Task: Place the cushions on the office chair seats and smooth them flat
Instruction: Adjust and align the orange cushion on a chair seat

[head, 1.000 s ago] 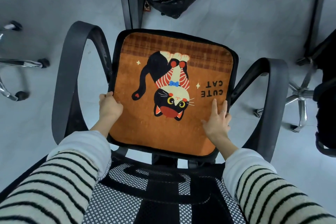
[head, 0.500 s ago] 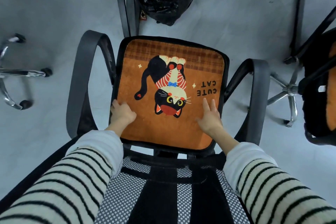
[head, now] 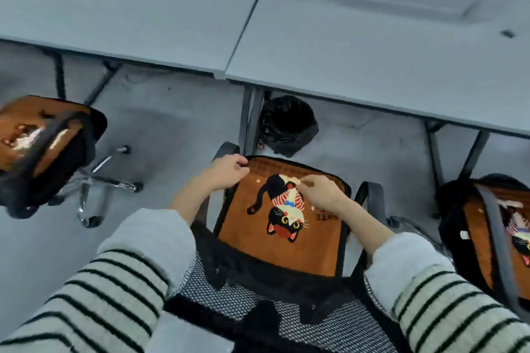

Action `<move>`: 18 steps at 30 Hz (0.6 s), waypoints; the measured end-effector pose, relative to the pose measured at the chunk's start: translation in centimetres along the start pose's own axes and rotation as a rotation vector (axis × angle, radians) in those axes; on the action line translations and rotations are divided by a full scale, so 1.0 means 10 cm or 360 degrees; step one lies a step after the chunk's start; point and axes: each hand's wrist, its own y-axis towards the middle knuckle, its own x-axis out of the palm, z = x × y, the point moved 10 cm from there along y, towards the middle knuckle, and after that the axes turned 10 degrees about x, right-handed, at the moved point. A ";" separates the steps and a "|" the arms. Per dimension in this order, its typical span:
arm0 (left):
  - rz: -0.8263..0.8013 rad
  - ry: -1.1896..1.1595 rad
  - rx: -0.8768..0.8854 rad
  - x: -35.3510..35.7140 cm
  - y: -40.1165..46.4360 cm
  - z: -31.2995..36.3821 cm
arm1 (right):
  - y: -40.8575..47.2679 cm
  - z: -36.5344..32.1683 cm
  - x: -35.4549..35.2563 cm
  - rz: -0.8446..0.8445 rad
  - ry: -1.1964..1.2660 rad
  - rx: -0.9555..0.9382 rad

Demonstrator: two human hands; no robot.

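While both hands sat flat near the close edge of the cushion (head: 282, 226) a sec ago, they've now slid up to its far end: left hand (head: 226, 170) is at the far-left corner w/ fingers curled, seemingly pinching the black trim, and right hand (head: 319, 190) rests further in on the cat print, fingers bent and blurred, so can't tell if it grips fabric or just presses. Cushion itself hasn't budged, it lies on the seat of the office chair (head: 370, 195) btwn the armrests, looking flat. Head has lifted too, so far more of the room shows. Judging by that, smoothing on this seat is about done & only a corner tug is left. Beyond the hands: two grey desks (head: 372, 46) butted together, a black bin (head: 288, 123) under them just past the left hand. Well off to the left hand's side a second chair (head: 43, 149) w/ an orange cushion on it, another past the right forearm (head: 499, 235), also cushioned. Floor (head: 160, 129) is pale grey, smooth
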 end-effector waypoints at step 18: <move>0.0647 0.0025 -0.0062 -2.31 -2.68 -1.94 | -1.31 -3.76 1.31 -0.0139 0.0047 -0.0707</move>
